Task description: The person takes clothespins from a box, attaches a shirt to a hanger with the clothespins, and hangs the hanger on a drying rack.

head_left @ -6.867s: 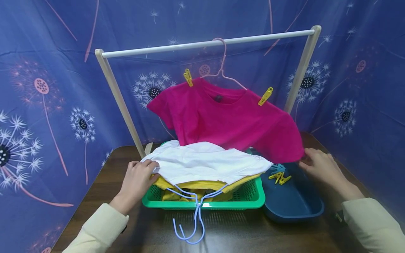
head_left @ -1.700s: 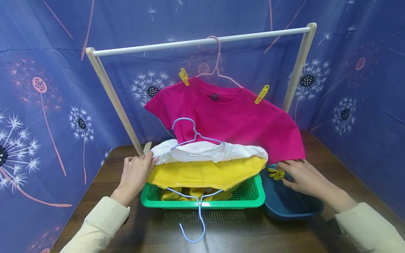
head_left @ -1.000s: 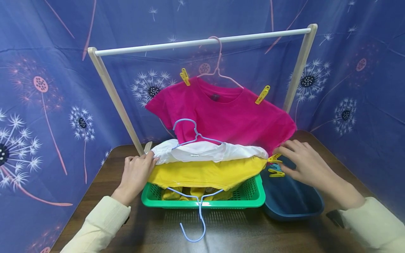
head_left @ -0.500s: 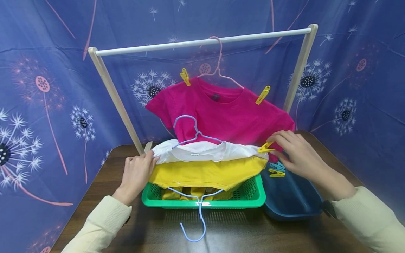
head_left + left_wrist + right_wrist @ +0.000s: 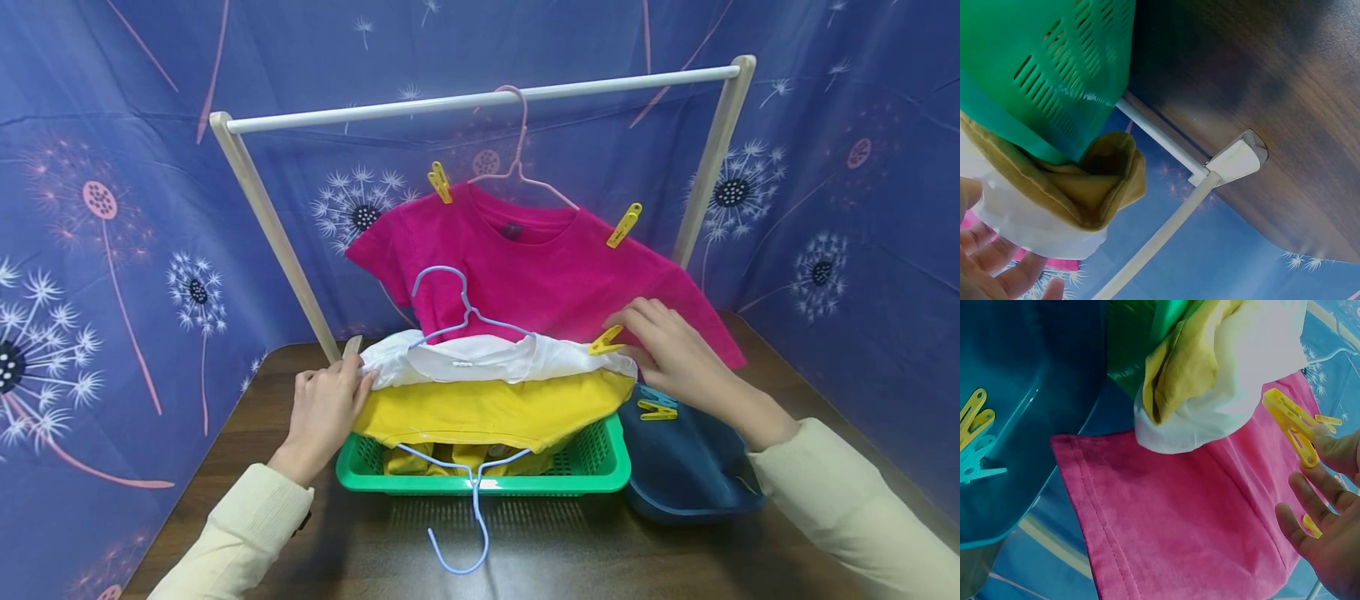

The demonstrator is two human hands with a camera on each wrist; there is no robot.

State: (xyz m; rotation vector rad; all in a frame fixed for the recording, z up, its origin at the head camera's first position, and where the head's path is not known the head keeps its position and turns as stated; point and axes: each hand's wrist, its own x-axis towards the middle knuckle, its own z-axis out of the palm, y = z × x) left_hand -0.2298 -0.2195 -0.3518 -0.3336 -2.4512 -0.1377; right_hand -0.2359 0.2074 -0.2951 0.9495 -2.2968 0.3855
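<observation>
My left hand (image 5: 322, 408) pinches the left end of a white T-shirt (image 5: 570, 360), which lies on a yellow T-shirt (image 5: 487, 410) over the green basket (image 5: 495, 483). A light blue hanger (image 5: 470, 312) stands up from the white shirt's neck. In my right hand (image 5: 667, 348) I pinch a yellow clothespin (image 5: 1280, 412) by its handles. Its tip sits right at the white shirt's right shoulder in the head view. The right wrist view shows its jaws parted, with the other fingers spread out. Behind, a magenta T-shirt (image 5: 540, 271) hangs on a pink hanger.
The magenta shirt carries a yellow clothespin (image 5: 439, 182) on each shoulder and hangs from the rack's white rod (image 5: 360, 115). A dark blue basin (image 5: 697, 467) with yellow and blue clothespins (image 5: 657, 406) stands right of the basket. A second blue hanger (image 5: 482, 521) juts out in front.
The white shirt was turned back, raising its hanger. My right hand picked a yellow clothespin from the basin and carried it up and left to the white shirt's shoulder. My left hand stays.
</observation>
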